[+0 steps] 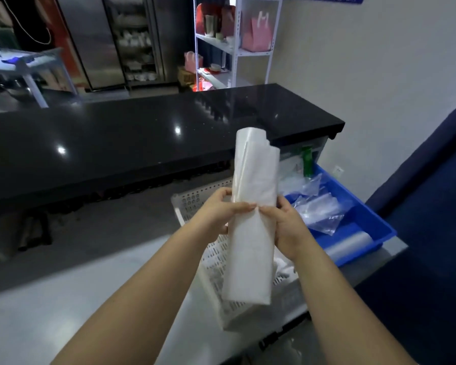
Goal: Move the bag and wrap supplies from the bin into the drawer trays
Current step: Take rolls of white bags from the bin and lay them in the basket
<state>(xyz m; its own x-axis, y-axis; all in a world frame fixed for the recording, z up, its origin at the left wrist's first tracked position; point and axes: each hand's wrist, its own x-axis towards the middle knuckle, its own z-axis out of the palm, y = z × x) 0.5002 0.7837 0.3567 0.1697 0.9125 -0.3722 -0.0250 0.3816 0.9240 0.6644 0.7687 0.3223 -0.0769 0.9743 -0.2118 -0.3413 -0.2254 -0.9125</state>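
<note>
A thick folded bundle of white plastic bags (pixel 253 185) stands almost upright in the air in front of me. My left hand (pixel 221 210) grips its middle from the left and my right hand (pixel 287 227) grips it from the right, fingertips meeting at the front. Under the bundle sits a white perforated bin (pixel 216 262), mostly hidden by the bundle and my arms. To the right lies a blue tray (pixel 366 219) holding clear plastic bags (pixel 319 206) and a translucent roll (pixel 348 243).
A long black counter (pixel 116 135) runs across the middle, its edge above the tray. A green-topped item (pixel 306 160) stands behind the tray. The steel worktop (pixel 63 299) lies under the bin. A dark blue surface rises at the far right.
</note>
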